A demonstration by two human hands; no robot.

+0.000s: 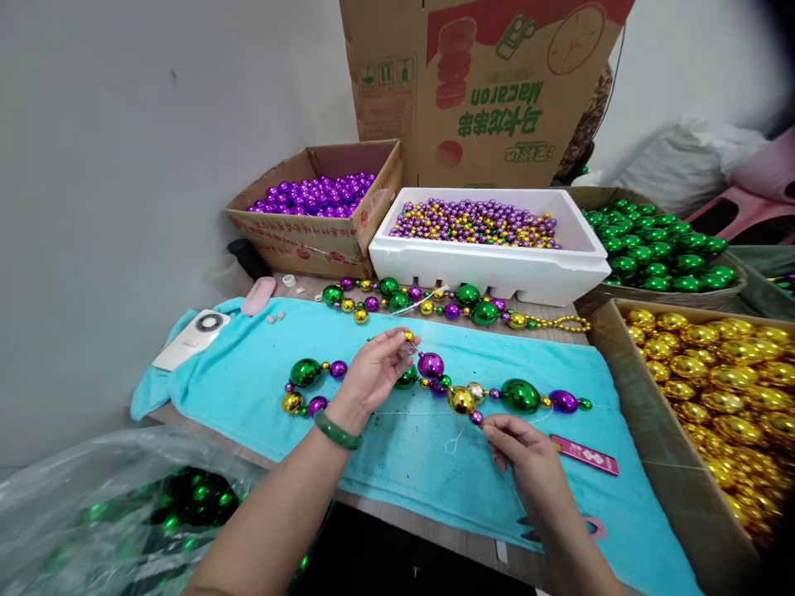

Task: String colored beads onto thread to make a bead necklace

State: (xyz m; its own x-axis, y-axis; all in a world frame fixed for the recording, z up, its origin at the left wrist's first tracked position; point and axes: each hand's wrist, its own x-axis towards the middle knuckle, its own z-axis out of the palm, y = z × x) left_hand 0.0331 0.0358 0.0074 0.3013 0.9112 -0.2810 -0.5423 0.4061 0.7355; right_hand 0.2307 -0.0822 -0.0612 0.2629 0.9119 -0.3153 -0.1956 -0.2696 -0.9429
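My left hand, with a green bangle on the wrist, pinches a small gold bead over the turquoise towel. From there a thread runs down through a purple bead and a larger gold bead. The fingers of my right hand are closed on a small purple bead at the lower end of this piece. Behind it lies a bead string with a big green bead and a purple oval bead. Its left part curves round near a green bead.
Beyond the towel stand a carton of purple beads, a white foam box of small beads and a carton of gold beads. A finished-looking bead necklace lies before the foam box. Scissors rest near my right wrist.
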